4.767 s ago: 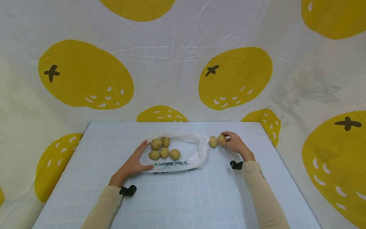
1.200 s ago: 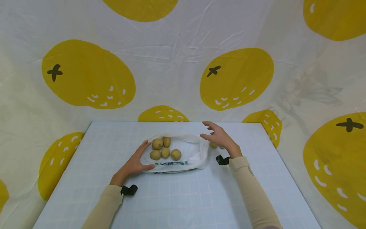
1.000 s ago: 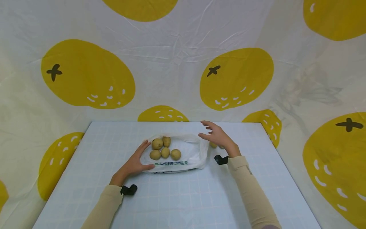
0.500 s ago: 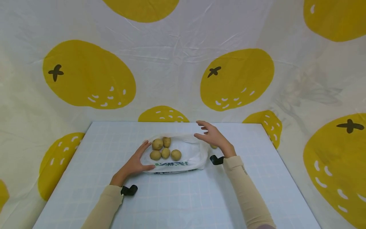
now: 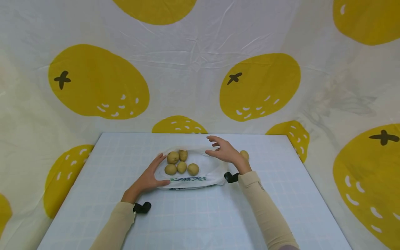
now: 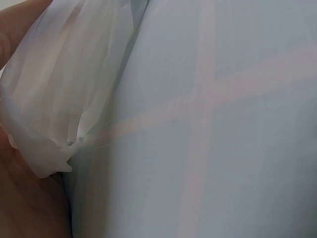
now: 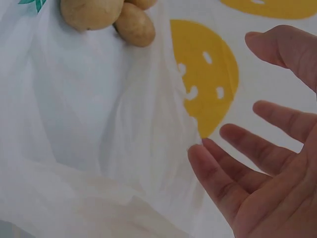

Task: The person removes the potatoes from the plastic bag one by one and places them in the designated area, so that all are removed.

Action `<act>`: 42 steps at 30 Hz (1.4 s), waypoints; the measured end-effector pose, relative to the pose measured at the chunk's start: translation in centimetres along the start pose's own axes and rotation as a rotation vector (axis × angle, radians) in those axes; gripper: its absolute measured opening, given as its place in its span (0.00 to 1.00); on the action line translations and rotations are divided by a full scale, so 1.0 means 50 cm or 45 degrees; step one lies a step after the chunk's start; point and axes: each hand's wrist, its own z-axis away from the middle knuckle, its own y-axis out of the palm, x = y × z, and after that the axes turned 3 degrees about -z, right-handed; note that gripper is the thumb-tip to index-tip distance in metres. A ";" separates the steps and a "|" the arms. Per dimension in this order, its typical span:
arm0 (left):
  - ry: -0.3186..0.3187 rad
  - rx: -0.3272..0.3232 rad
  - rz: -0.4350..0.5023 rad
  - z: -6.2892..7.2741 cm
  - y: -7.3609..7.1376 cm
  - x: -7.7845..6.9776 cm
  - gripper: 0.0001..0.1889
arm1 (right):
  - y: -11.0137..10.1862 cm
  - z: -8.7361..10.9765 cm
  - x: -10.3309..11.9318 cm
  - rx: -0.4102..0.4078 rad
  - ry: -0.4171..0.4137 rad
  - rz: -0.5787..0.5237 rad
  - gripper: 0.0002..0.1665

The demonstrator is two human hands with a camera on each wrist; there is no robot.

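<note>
Potatoes (image 5: pixel 182 167) lay leftward in the bag (image 5: pixel 210 171), its long axis running side to side; our nearer left hand (image 5: pixel 148 178), spread, touched that end unclasped; our right hand (image 5: pixel 225 151), loose and empty, hung by the other.

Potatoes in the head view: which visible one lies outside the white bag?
The lone potato on the table, just to the right of the right hand. The other five potatoes in view lie inside the white bag.
</note>
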 end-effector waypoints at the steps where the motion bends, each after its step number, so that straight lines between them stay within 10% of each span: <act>1: -0.001 0.000 0.002 0.000 0.000 0.000 0.57 | 0.003 -0.002 0.001 0.008 -0.007 0.000 0.40; 42: -0.017 0.013 0.011 0.003 -0.005 -0.008 0.57 | 0.092 -0.073 0.022 0.408 -0.017 0.087 0.33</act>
